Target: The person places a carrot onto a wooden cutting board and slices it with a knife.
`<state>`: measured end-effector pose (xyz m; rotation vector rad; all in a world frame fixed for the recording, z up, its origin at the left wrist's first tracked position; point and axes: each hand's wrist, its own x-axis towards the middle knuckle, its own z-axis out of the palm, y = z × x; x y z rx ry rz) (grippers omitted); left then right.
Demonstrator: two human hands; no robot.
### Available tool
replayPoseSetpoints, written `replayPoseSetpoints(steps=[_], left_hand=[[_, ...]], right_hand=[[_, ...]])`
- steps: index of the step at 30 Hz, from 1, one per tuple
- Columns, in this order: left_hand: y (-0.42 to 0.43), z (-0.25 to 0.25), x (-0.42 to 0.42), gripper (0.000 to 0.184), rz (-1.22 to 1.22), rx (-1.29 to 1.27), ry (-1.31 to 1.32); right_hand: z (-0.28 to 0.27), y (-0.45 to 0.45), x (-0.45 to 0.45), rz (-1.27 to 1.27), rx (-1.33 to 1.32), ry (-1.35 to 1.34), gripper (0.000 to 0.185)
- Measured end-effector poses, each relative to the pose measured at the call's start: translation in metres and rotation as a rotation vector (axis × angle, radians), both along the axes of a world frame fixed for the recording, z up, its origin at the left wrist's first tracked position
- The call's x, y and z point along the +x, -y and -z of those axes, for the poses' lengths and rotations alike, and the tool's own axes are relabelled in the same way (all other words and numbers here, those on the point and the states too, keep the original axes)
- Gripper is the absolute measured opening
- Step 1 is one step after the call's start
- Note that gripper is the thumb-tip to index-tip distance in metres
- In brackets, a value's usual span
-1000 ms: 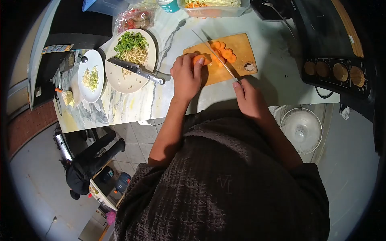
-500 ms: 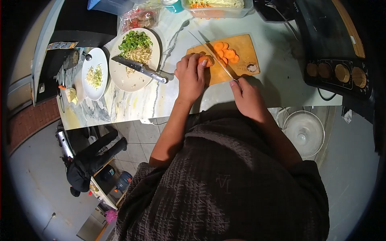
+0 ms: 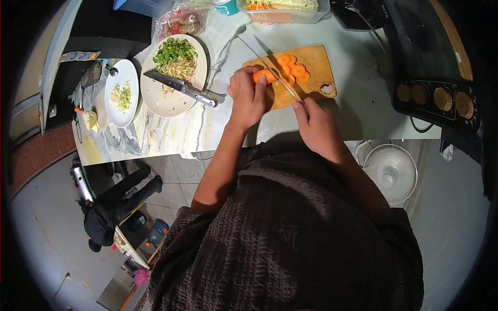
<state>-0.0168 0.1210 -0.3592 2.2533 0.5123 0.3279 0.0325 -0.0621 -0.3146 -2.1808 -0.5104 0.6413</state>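
On the wooden cutting board (image 3: pixel 314 54) lies a carrot (image 3: pixel 264 76), partly covered by my left hand (image 3: pixel 246 98), whose fingers are closed around it. My right hand (image 3: pixel 317 126) grips the handle of a long thin knife (image 3: pixel 275 74). The blade slants up and to the left across the board, right at the carrot's cut end. Several round carrot slices (image 3: pixel 293 69) lie just to the right of the blade. My right fingers hide most of the knife's handle.
Left of the board, a second knife (image 3: pixel 179 88) rests across a round plate (image 3: pixel 161 106) of chopped greens and sprouts. An oval plate (image 3: pixel 122 72) carries chopped pale bits. At the back stands a plastic container (image 3: pixel 290 17) of shredded vegetables. A person (image 3: pixel 104 217) in dark clothes is behind, lower left.
More of the orange carrot shows beside my left fingers, and the knife has shifted slightly. The slices on the board sit in nearly the same place.
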Motion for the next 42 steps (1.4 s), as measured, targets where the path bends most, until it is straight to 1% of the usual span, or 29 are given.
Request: replayPoseSetpoints(steps=[2, 6, 10, 12, 21, 29, 36, 39, 42], left_hand=[[0.000, 0.002, -0.001, 0.028, 0.001, 0.000, -0.004], [0.001, 0.009, -0.002, 0.029, -0.012, 0.040, -0.012], [0.001, 0.006, 0.001, 0.029, -0.024, 0.066, -0.022], [0.002, 0.004, 0.002, 0.029, -0.028, 0.053, -0.069], [0.004, 0.006, 0.002, 0.030, -0.046, 0.076, -0.068], [0.004, 0.008, 0.005, 0.028, -0.048, 0.088, -0.045], [0.005, 0.009, 0.007, 0.027, -0.063, 0.111, -0.031], [0.005, 0.010, 0.008, 0.027, -0.071, 0.139, -0.052], [0.005, 0.011, 0.008, 0.027, -0.072, 0.142, -0.047]], right_hand=[[-0.001, -0.002, -0.001, 0.019, -0.014, 0.062, 0.036], [-0.006, -0.005, -0.001, 0.012, -0.042, 0.005, 0.036], [-0.007, -0.009, -0.002, -0.017, -0.051, 0.042, 0.036], [-0.007, -0.011, -0.002, -0.030, -0.065, 0.060, 0.036], [-0.003, -0.016, -0.001, -0.055, -0.119, 0.094, 0.037], [-0.015, -0.018, 0.000, -0.100, -0.220, 0.065, 0.037], [-0.018, -0.017, 0.000, -0.098, -0.243, 0.036, 0.037], [-0.019, -0.017, -0.001, -0.098, -0.214, 0.055, 0.038], [-0.023, -0.017, -0.001, -0.091, -0.259, 0.013, 0.038]])
